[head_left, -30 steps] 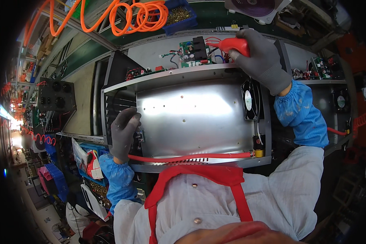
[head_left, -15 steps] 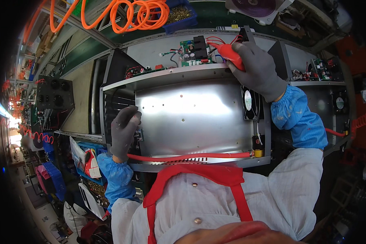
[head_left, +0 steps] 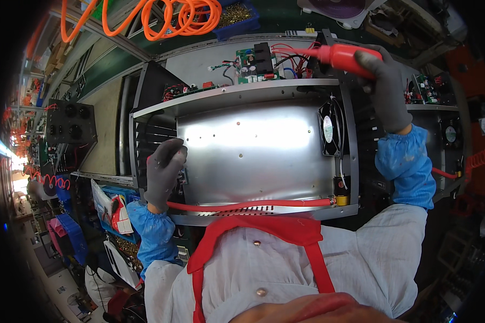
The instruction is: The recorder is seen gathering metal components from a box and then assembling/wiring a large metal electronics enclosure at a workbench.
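A metal chassis (head_left: 253, 151) with a shiny steel panel lies in front of me, a small black fan (head_left: 328, 129) at its right end. My right hand (head_left: 385, 86), in a grey glove, grips a red power tool (head_left: 342, 55) held over the wiring and green circuit board (head_left: 253, 60) at the far side. My left hand (head_left: 164, 172), also gloved, rests on the chassis's left end. A red hose (head_left: 253, 204) runs along the near edge to a yellow fitting (head_left: 342, 200).
Orange coiled air hose (head_left: 161, 16) hangs overhead. A blue bin of screws (head_left: 237, 16) sits at the back. A black box with knobs (head_left: 73, 121) stands at the left. More chassis with fans (head_left: 450, 134) lie at the right.
My right hand has carried the red tool to the right and slightly nearer. The left hand stays on the chassis's left end.
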Action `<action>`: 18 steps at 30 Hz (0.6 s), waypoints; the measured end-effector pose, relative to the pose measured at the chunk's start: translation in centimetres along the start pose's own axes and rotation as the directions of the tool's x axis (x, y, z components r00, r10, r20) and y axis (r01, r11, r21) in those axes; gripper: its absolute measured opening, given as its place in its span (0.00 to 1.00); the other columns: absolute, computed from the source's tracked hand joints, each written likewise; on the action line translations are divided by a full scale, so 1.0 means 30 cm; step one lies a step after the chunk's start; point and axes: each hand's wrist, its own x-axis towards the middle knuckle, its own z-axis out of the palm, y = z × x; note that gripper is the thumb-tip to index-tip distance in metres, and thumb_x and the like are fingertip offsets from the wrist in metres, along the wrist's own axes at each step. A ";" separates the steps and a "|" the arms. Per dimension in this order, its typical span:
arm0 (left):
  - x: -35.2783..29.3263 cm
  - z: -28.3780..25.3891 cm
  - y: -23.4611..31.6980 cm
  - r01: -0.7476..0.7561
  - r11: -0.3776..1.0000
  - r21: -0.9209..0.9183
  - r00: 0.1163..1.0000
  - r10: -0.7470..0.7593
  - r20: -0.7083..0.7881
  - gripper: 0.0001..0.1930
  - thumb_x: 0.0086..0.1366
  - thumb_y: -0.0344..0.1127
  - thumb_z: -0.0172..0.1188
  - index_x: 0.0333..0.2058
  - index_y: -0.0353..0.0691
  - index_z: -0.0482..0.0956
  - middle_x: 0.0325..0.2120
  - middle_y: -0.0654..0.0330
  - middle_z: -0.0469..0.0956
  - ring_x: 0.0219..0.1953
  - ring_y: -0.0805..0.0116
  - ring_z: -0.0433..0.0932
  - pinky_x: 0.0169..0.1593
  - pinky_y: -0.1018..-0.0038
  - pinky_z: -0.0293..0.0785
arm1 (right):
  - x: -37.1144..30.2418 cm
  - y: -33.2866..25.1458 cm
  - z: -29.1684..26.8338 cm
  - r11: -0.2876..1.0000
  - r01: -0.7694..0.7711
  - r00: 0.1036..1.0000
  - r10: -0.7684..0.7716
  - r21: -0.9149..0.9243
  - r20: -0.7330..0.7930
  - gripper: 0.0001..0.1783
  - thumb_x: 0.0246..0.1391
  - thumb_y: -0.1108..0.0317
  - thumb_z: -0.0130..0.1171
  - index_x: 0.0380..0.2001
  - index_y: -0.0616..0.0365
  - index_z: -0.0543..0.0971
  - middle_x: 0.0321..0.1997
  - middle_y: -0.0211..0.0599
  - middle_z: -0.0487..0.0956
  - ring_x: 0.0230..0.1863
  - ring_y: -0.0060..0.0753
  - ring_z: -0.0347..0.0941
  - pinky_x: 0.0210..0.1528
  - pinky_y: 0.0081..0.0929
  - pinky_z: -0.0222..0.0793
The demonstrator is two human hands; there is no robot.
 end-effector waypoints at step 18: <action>0.006 0.003 -0.013 -0.042 0.996 0.081 0.999 0.041 0.008 0.15 0.63 0.30 0.59 0.48 0.33 0.77 0.39 0.58 0.80 0.41 0.74 0.77 0.48 0.77 0.72 | -0.024 0.091 0.109 0.562 0.559 0.803 -0.551 -0.610 0.229 0.23 0.50 0.60 0.67 0.45 0.61 0.74 0.38 0.47 0.79 0.37 0.40 0.80 0.38 0.31 0.79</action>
